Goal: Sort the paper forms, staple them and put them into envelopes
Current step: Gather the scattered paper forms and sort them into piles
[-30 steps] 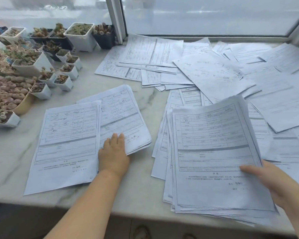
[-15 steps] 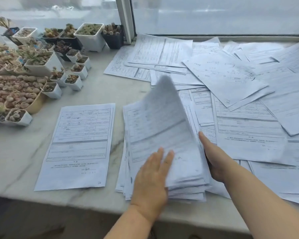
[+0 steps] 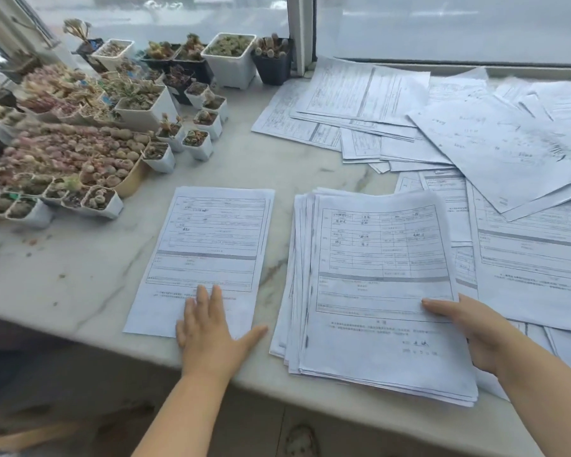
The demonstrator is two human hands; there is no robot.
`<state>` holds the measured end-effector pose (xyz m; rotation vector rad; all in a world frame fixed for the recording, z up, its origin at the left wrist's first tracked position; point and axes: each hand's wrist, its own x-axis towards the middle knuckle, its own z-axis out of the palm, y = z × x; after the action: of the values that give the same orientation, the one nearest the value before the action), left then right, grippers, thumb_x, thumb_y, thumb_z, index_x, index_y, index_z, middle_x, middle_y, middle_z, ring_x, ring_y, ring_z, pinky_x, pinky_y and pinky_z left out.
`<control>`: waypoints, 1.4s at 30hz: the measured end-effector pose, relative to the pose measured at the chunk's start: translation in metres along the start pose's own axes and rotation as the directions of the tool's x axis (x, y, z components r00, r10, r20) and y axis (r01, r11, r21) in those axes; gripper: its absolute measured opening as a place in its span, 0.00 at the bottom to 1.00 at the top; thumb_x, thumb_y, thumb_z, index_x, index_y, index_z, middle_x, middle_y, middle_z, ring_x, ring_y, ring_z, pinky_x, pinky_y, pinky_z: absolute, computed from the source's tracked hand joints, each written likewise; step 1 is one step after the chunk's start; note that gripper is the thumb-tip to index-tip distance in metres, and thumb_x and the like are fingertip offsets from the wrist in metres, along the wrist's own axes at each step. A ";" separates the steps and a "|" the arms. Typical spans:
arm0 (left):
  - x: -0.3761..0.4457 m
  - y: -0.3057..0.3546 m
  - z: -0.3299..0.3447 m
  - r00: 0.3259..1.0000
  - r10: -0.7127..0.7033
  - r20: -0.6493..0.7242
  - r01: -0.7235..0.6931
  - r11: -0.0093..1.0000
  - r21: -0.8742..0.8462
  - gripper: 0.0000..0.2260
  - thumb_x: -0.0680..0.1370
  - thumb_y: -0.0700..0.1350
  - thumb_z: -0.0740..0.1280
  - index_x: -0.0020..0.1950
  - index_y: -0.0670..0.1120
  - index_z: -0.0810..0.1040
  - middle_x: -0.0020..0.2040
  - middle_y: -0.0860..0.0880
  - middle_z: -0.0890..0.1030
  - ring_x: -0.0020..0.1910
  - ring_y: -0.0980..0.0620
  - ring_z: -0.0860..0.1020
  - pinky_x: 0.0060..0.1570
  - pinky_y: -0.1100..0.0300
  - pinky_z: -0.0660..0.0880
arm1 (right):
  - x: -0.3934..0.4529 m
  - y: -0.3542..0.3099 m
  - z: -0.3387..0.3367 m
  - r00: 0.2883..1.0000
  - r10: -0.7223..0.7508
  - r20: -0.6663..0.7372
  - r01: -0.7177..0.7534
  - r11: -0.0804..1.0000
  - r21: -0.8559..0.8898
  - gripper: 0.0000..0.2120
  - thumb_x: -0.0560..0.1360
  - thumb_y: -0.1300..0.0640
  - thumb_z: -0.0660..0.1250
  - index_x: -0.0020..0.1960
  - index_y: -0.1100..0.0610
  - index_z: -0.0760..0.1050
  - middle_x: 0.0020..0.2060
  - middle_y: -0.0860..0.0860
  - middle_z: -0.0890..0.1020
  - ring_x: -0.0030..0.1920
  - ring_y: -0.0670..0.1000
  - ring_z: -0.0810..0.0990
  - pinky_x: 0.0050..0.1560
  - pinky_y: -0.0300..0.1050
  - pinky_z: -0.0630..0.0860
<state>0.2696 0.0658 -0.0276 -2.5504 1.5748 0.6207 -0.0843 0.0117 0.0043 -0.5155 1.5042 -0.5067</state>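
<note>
Head camera looks down on a marble sill (image 3: 80, 285), and the landmark is the thick stack of forms (image 3: 376, 291) lying near the front edge. Right hand (image 3: 475, 334) is on that stack's right side: the thumb lies flat across the top sheet just below the printed table, while the fingers go out of sight beneath the stack's right edge, so the hand grasps the paper from the side. The stack itself rests on the sill, its sheets fanned a little along the left edge, and its near right corner juts slightly past the sill's front lip.

Left of the stack, just apart from it with a strip of marble between, lies a single form (image 3: 208, 252), face up and flat. Left hand (image 3: 208, 338) rests on that sheet's near end, palm down, fingers straight and together, thumb spread out towards the stack; it presses the sheet and curls round nothing.

Beyond the stack and to its right, loose forms (image 3: 475, 133) are strewn in overlapping layers up to the window frame (image 3: 302, 34). Far left of the stack, small pots of succulents (image 3: 136, 103) crowd the sill's back corner.
</note>
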 end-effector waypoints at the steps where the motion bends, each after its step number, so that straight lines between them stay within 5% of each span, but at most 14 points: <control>1: -0.001 -0.003 0.003 0.999 0.017 -0.037 -0.017 1.000 0.003 0.48 0.70 0.74 0.57 0.79 0.50 0.40 0.79 0.49 0.40 0.78 0.47 0.43 0.74 0.47 0.47 | -0.002 0.000 0.001 1.000 -0.003 0.005 0.003 1.000 0.006 0.10 0.78 0.63 0.64 0.58 0.60 0.79 0.49 0.58 0.86 0.46 0.58 0.86 0.50 0.53 0.79; 7: 0.005 -0.016 -0.002 0.972 0.106 -0.208 -0.099 0.994 0.042 0.30 0.77 0.59 0.64 0.76 0.47 0.64 0.76 0.48 0.63 0.73 0.46 0.64 0.65 0.49 0.66 | -0.004 -0.003 0.013 1.000 -0.001 -0.007 0.001 1.000 -0.002 0.11 0.77 0.64 0.64 0.59 0.60 0.78 0.50 0.59 0.85 0.49 0.60 0.85 0.55 0.56 0.77; 10: 0.012 -0.025 -0.016 0.943 0.098 -0.319 -0.146 0.981 -0.129 0.12 0.71 0.40 0.72 0.54 0.44 0.82 0.54 0.44 0.83 0.52 0.39 0.79 0.43 0.50 0.75 | -0.005 -0.007 0.028 1.000 0.010 0.000 -0.010 1.000 0.027 0.11 0.78 0.64 0.64 0.59 0.60 0.78 0.50 0.58 0.85 0.52 0.61 0.83 0.56 0.57 0.77; 11: 0.015 -0.025 -0.028 0.942 0.040 -0.333 -0.120 0.968 -0.221 0.03 0.73 0.41 0.69 0.45 0.45 0.81 0.44 0.44 0.82 0.45 0.38 0.78 0.37 0.53 0.72 | -0.004 -0.007 0.032 1.000 0.010 -0.007 -0.010 1.000 0.029 0.11 0.78 0.64 0.64 0.59 0.60 0.78 0.49 0.58 0.85 0.52 0.61 0.83 0.56 0.57 0.77; 14: 0.009 -0.005 -0.055 0.941 0.107 -0.320 -0.255 0.846 -0.468 0.10 0.76 0.49 0.60 0.35 0.50 0.71 0.30 0.51 0.74 0.34 0.42 0.72 0.31 0.57 0.66 | -0.002 -0.008 0.044 1.000 0.017 -0.020 -0.016 0.999 0.034 0.12 0.78 0.64 0.64 0.60 0.60 0.78 0.49 0.58 0.86 0.51 0.60 0.84 0.54 0.57 0.78; 18: -0.041 0.059 -0.046 0.853 0.447 -0.270 -0.522 0.734 -0.434 0.15 0.77 0.45 0.62 0.61 0.57 0.78 0.52 0.62 0.80 0.52 0.55 0.75 0.46 0.70 0.68 | -0.003 -0.011 0.055 0.999 0.027 -0.033 -0.023 0.992 0.126 0.13 0.80 0.56 0.64 0.62 0.59 0.77 0.51 0.57 0.85 0.51 0.59 0.84 0.48 0.54 0.79; 22: -0.070 0.105 -0.018 0.808 0.566 0.165 -0.507 0.809 -0.297 0.33 0.72 0.69 0.56 0.75 0.59 0.59 0.76 0.60 0.60 0.73 0.56 0.62 0.67 0.59 0.61 | -0.002 -0.019 0.051 0.996 0.015 0.092 -0.036 0.975 0.221 0.29 0.77 0.34 0.56 0.63 0.54 0.78 0.57 0.56 0.83 0.59 0.57 0.81 0.62 0.57 0.74; 24: -0.069 0.110 -0.015 0.799 0.519 0.305 -0.461 0.853 -0.244 0.38 0.70 0.75 0.56 0.76 0.59 0.58 0.78 0.59 0.54 0.75 0.56 0.55 0.71 0.56 0.56 | 0.000 -0.021 0.051 0.996 0.011 0.092 -0.026 0.985 0.171 0.21 0.78 0.43 0.62 0.63 0.56 0.78 0.55 0.56 0.84 0.57 0.57 0.83 0.63 0.57 0.74; 27: -0.038 0.084 -0.026 0.910 0.401 0.107 -0.358 0.889 -0.284 0.46 0.63 0.81 0.47 0.76 0.58 0.60 0.77 0.58 0.56 0.75 0.59 0.53 0.70 0.66 0.50 | 0.002 -0.023 0.055 1.000 -0.003 0.005 0.003 1.000 0.019 0.13 0.78 0.66 0.64 0.61 0.60 0.78 0.48 0.57 0.86 0.50 0.59 0.84 0.54 0.56 0.79; 29: -0.006 0.061 -0.038 0.959 0.282 -0.040 -0.275 0.882 -0.383 0.42 0.70 0.71 0.62 0.77 0.53 0.55 0.77 0.54 0.57 0.75 0.55 0.54 0.72 0.63 0.51 | -0.003 -0.027 0.056 0.998 -0.055 0.021 0.056 0.998 -0.001 0.13 0.78 0.68 0.63 0.59 0.59 0.78 0.47 0.56 0.86 0.49 0.60 0.85 0.52 0.56 0.79; 32: 0.036 0.041 -0.062 0.973 0.142 0.179 0.059 0.601 -0.797 0.45 0.68 0.54 0.77 0.78 0.50 0.54 0.73 0.50 0.64 0.72 0.51 0.65 0.68 0.57 0.63 | -0.012 -0.037 0.063 0.981 -0.173 0.090 0.165 0.983 0.084 0.12 0.76 0.68 0.64 0.59 0.61 0.78 0.49 0.58 0.86 0.49 0.58 0.85 0.48 0.51 0.82; 35: 0.061 0.031 -0.086 0.868 0.364 0.338 0.229 0.311 -0.922 0.43 0.57 0.54 0.83 0.69 0.45 0.72 0.63 0.45 0.79 0.61 0.46 0.78 0.58 0.54 0.74 | -0.020 -0.058 0.076 0.928 -0.314 0.199 0.285 0.945 0.162 0.18 0.70 0.66 0.71 0.60 0.62 0.78 0.53 0.59 0.84 0.53 0.58 0.84 0.50 0.49 0.82; 39: 0.072 0.031 -0.120 0.974 0.225 0.038 -0.008 0.202 -0.979 0.23 0.63 0.42 0.75 0.57 0.43 0.79 0.50 0.48 0.85 0.50 0.49 0.83 0.46 0.57 0.78 | -0.028 -0.102 0.108 0.826 -0.521 0.216 0.542 0.839 -0.047 0.17 0.69 0.62 0.69 0.56 0.51 0.82 0.54 0.51 0.85 0.56 0.50 0.83 0.57 0.49 0.79; 42: 0.069 0.027 -0.138 0.967 0.183 -0.175 -0.204 0.154 -0.967 0.13 0.68 0.39 0.72 0.52 0.45 0.79 0.44 0.53 0.85 0.41 0.54 0.82 0.37 0.62 0.77 | -0.030 -0.120 0.133 0.779 -0.618 0.107 0.628 0.768 -0.126 0.14 0.75 0.62 0.69 0.52 0.43 0.80 0.49 0.41 0.85 0.53 0.42 0.82 0.54 0.45 0.77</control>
<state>0.3133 -0.0425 0.0762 -2.9852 1.8478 2.4130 0.0494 -0.0644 0.1017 -1.1680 1.2960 -0.8855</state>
